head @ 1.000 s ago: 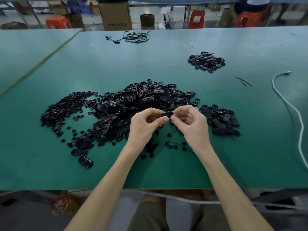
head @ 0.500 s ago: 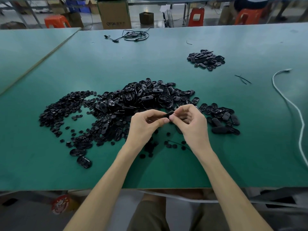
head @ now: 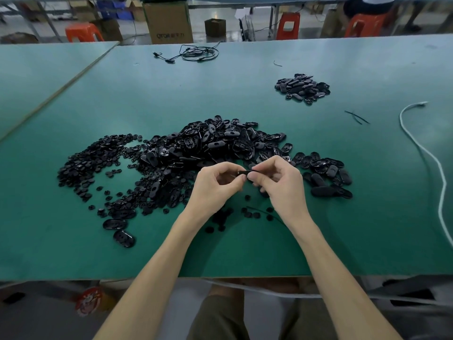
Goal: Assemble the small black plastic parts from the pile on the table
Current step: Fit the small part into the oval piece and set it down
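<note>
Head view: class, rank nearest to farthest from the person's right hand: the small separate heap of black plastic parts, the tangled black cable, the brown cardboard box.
1. Small separate heap of black plastic parts, beyond the right hand, slightly right.
2. Tangled black cable, farther back, leftward.
3. Brown cardboard box, farthest back, left.

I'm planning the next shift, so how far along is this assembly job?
Done, apparently: a small heap set apart at the far right. In hand: the left hand and right hand pinch one black part between them. Left: the big pile and the spread of small round pieces, so most remains.
</note>
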Action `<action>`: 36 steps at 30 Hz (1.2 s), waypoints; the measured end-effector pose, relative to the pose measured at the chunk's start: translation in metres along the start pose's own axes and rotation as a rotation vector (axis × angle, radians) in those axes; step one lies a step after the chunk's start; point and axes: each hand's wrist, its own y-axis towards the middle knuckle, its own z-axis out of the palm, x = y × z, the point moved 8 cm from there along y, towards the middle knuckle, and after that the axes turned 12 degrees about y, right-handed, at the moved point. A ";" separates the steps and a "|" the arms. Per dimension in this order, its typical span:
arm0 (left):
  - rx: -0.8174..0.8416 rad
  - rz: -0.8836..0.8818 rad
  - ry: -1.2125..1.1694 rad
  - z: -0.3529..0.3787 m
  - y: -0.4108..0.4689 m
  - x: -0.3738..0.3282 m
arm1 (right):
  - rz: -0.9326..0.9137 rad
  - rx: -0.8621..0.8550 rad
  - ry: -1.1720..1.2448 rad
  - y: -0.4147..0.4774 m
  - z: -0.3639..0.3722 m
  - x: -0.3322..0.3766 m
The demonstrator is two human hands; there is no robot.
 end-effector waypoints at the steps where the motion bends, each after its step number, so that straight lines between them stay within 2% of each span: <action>1: 0.005 -0.003 0.014 0.001 0.000 0.001 | 0.003 0.001 0.026 0.001 0.000 -0.001; 21: 0.041 0.019 0.076 0.005 -0.001 -0.002 | -0.024 0.065 0.119 0.001 0.004 0.000; 36: 0.001 0.066 0.174 0.003 -0.002 -0.006 | 0.019 0.094 -0.057 -0.001 0.012 -0.001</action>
